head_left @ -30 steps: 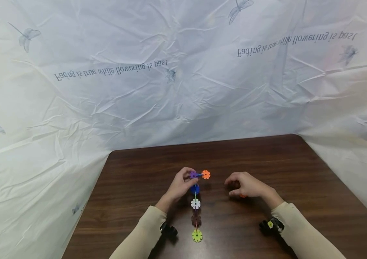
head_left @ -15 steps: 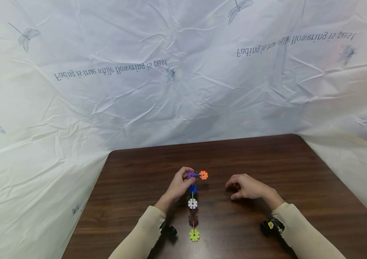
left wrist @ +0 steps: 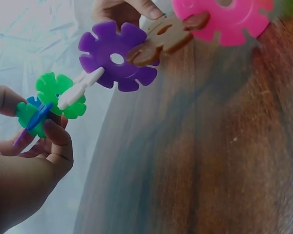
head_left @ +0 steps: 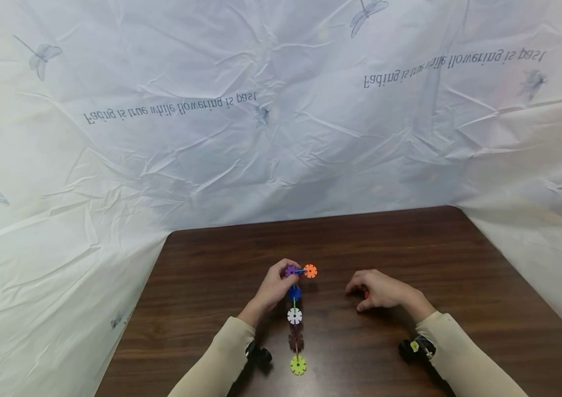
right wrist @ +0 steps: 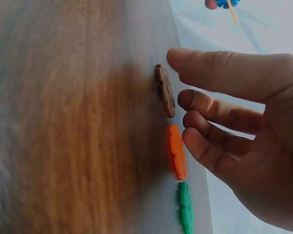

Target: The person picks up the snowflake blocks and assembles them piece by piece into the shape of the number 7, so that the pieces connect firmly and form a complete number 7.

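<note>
My left hand [head_left: 272, 286] pinches a chain of slotted plastic discs at its far end, by a purple disc [head_left: 291, 271]. An orange disc [head_left: 310, 271] juts out to the right there. Toward me run a blue disc [head_left: 295, 293], a white disc [head_left: 294, 316], a dark brown disc [head_left: 296, 339] and a lime disc [head_left: 298, 365]. Low over the table, my right hand [head_left: 382, 289] has its fingers loosely bent and holds nothing. In the right wrist view its fingertips are close to a loose brown disc [right wrist: 165, 91] and an orange disc [right wrist: 177, 152]; contact is unclear.
A green disc [right wrist: 186, 207] lies in line with those two loose discs. The dark wooden table [head_left: 211, 248] ends at the back against a wrinkled white printed sheet [head_left: 281, 160]. A black wrist camera [head_left: 259, 354] is strapped near the left sleeve.
The chain and left hand have shifted slightly left and toward me. My right hand has come a little nearer to me, and its thumb stands farther from the fingers.
</note>
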